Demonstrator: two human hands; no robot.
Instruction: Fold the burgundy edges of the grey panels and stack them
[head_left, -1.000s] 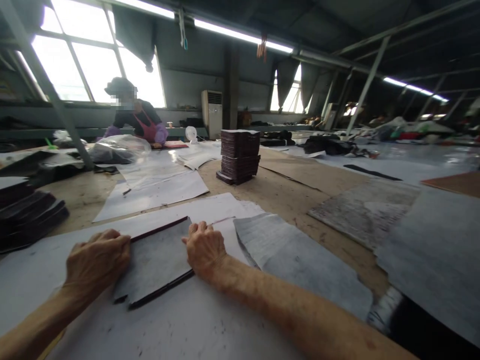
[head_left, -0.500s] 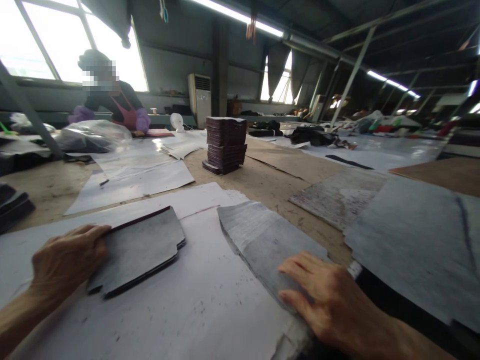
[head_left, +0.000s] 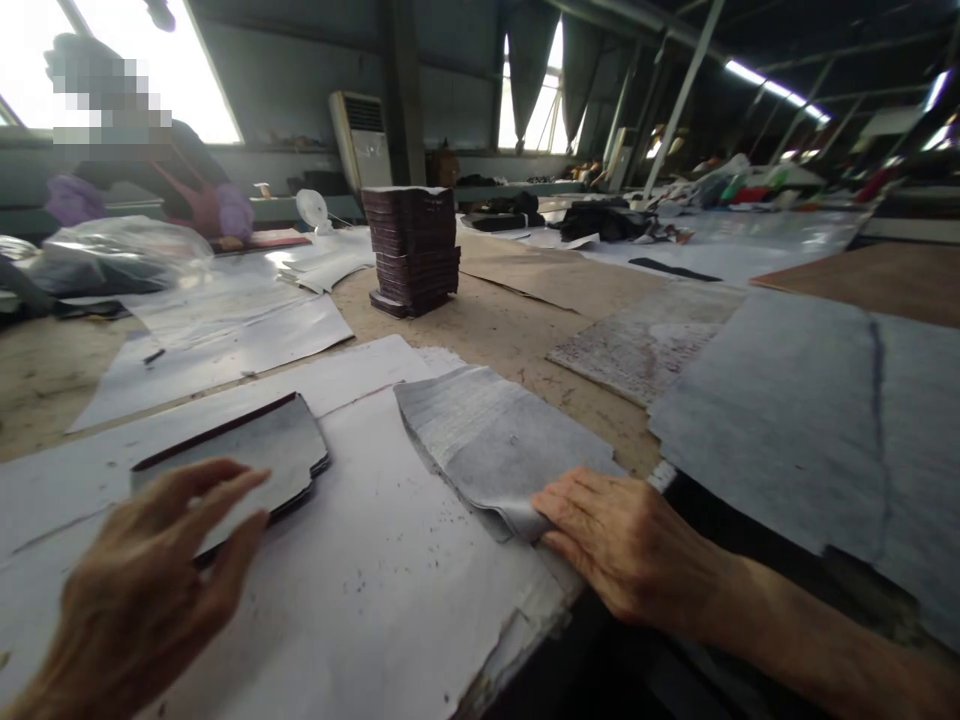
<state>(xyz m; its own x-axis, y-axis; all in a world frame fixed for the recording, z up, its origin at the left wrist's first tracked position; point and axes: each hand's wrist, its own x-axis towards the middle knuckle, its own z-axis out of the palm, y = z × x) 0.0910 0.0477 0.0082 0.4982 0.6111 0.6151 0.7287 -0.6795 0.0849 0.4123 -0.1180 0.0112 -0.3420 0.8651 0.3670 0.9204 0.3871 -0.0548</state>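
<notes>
My right hand [head_left: 600, 530] pinches the near edge of a grey fabric-like sheet [head_left: 495, 430], which lies on the table and curls up a little where it is gripped. Whether one layer or more is between the fingers I cannot tell. My left hand [head_left: 165, 560], fingers apart, hovers in front of a thin stack of grey panels [head_left: 247, 450] with a dark folded edge and notched corners, and hides its near left part. Under both lies white paper [head_left: 375, 560], specked with dark crumbs.
A tall pile of dark maroon pieces [head_left: 412, 255] stands mid-table. Large grey sheets [head_left: 780, 400] lie at right, beside a speckled board [head_left: 637, 335]. A clear plastic bag [head_left: 127, 255] and a small white fan [head_left: 312, 210] are farther back. A co-worker [head_left: 150, 170] leans over the table at far left.
My left hand has let go of the panel stack and come nearer with its fingers spread. My right hand has closed on the grey sheet's edge. The view has swung right and down.
</notes>
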